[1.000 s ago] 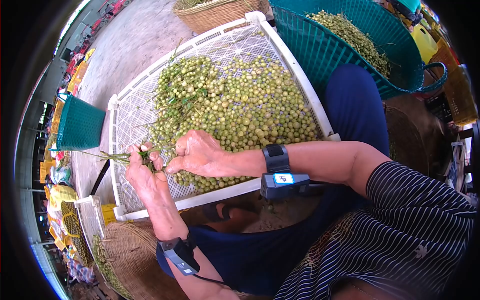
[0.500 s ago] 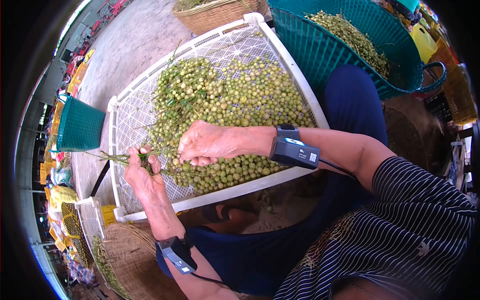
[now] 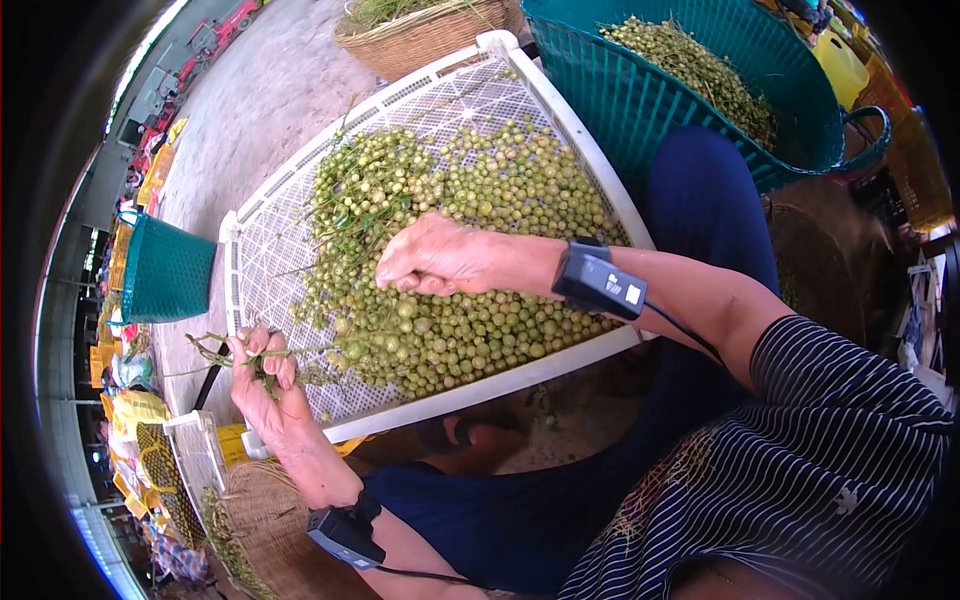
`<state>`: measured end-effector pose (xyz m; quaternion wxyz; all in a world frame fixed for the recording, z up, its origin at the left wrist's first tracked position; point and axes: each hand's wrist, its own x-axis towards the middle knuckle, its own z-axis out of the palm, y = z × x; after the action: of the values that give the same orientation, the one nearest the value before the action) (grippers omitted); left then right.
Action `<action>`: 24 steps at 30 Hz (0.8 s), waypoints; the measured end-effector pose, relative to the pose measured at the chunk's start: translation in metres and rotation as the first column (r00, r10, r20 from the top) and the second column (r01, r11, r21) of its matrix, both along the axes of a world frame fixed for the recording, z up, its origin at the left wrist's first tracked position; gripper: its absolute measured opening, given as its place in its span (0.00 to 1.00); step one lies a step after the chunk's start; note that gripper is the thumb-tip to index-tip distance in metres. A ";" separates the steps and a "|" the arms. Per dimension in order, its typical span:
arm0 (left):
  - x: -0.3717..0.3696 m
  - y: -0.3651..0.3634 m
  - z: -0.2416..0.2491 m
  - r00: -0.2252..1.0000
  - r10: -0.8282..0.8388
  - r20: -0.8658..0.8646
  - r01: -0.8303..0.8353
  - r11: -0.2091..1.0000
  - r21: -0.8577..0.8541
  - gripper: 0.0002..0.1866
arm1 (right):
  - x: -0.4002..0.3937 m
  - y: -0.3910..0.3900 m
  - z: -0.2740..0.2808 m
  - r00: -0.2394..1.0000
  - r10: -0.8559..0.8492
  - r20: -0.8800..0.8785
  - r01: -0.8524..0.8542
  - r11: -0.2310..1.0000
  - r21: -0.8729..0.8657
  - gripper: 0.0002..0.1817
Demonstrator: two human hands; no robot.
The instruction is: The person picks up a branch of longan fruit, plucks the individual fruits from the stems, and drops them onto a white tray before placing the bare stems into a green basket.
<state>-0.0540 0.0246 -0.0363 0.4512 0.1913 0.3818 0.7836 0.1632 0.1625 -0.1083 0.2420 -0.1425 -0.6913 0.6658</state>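
Note:
My left hand (image 3: 268, 385) is closed around thin green stems (image 3: 212, 350) at the left edge of a white mesh tray (image 3: 268, 240). Some stem ends poke out to the left of the fingers, while others run right toward the fruit. Small round green fruits (image 3: 500, 335) cover much of the tray, with leafy, stemmed clusters (image 3: 350, 180) on its upper left part. Over the middle of the fruit, my right hand (image 3: 428, 258) has its fingers curled in. Whatever may be inside them is hidden. Each wrist wears a black device with a cable.
A teal basket (image 3: 590, 90) holding more green fruit stands at the upper right, beside my knee. Beyond the tray is a wicker basket (image 3: 420, 42) of stems. To the left sits a teal bucket (image 3: 165, 270); another woven basket (image 3: 280, 520) is at the lower left.
My left hand has moved left and slightly down with the stems. My right hand has shifted right and up, so the hands are farther apart.

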 end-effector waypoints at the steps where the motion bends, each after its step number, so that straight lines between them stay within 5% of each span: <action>1: -0.004 -0.001 -0.002 0.995 -0.089 0.040 0.086 0.994 0.062 0.09 | -0.004 -0.005 0.003 1.000 -0.018 -0.001 0.017 0.940 -0.342 0.09; 7: 0.012 0.001 0.007 0.997 -0.067 -0.044 0.069 0.997 0.044 0.09 | -0.014 -0.016 0.000 0.982 0.171 0.079 -0.127 0.908 -0.399 0.07; 10: 0.009 0.002 0.005 0.998 -0.043 -0.051 0.045 0.999 0.025 0.09 | -0.018 -0.025 -0.001 0.946 0.319 -0.061 -0.317 0.868 -0.381 0.06; 14: 0.007 0.002 0.008 0.989 0.119 -0.090 -0.128 0.987 -0.097 0.10 | -0.016 -0.027 0.000 0.957 0.284 -0.053 -0.281 0.870 -0.405 0.05; 17: -0.006 -0.001 0.002 1.000 0.003 0.014 -0.002 1.000 -0.020 0.10 | -0.014 -0.024 0.001 0.962 0.259 -0.087 -0.272 0.874 -0.402 0.06; 24: -0.026 -0.007 -0.004 0.998 0.029 0.055 -0.027 0.999 -0.037 0.11 | 0.000 -0.010 -0.006 0.978 0.134 -0.159 -0.187 0.901 -0.391 0.08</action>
<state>-0.0802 0.0173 -0.0404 0.4541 0.1558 0.3857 0.7879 0.1635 0.1525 -0.1139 0.1957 -0.0888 -0.5311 0.8196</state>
